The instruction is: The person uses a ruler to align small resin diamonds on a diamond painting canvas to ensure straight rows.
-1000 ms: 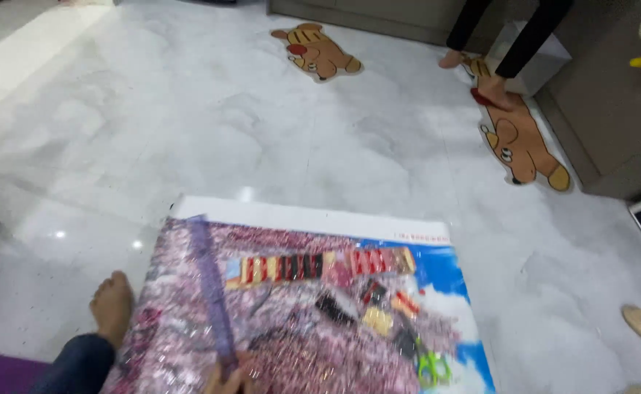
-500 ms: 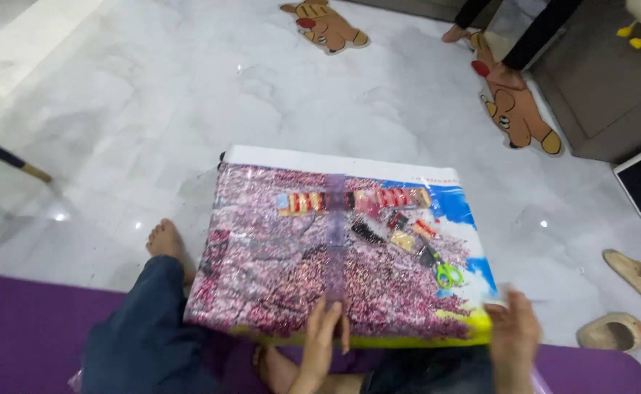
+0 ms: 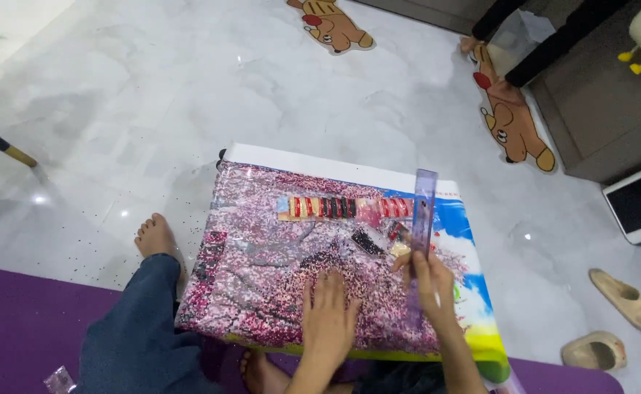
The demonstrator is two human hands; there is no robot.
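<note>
Left hand: the left hand [image 3: 328, 310] is laid flat, fingers spread and open, on the bead-covered canvas [image 3: 291, 255]; nothing is gripped by it.
Right hand: the right hand [image 3: 426, 281] is closed around the lower part of a clear purple ruler [image 3: 423, 211], just right of the left hand, over the canvas's right part.
Ruler: it is held nearly upright along the canvas, its top end reaching the canvas's far white border.
Canvas: a pink blossom picture with a blue and yellow strip at its right edge is rested on the person's lap; its near edge is touched by the blue trouser leg [image 3: 134, 335].
On the canvas: a row of small red and dark bead containers [image 3: 342, 207] is set near the far edge, with loose little packets [image 3: 379, 237] just beside the ruler.
Edges and room: open floor is seen beyond the canvas's far and left edges.
Surface: a grey marble floor [image 3: 189, 80] lies beyond the canvas; a purple mat [image 3: 14, 328] lies under the person, left of the canvas.
Room: two beige slippers [image 3: 612, 321] lie right of the canvas, well apart; animal-shaped floor mats [image 3: 514, 117] lie beyond its far edge.
</note>
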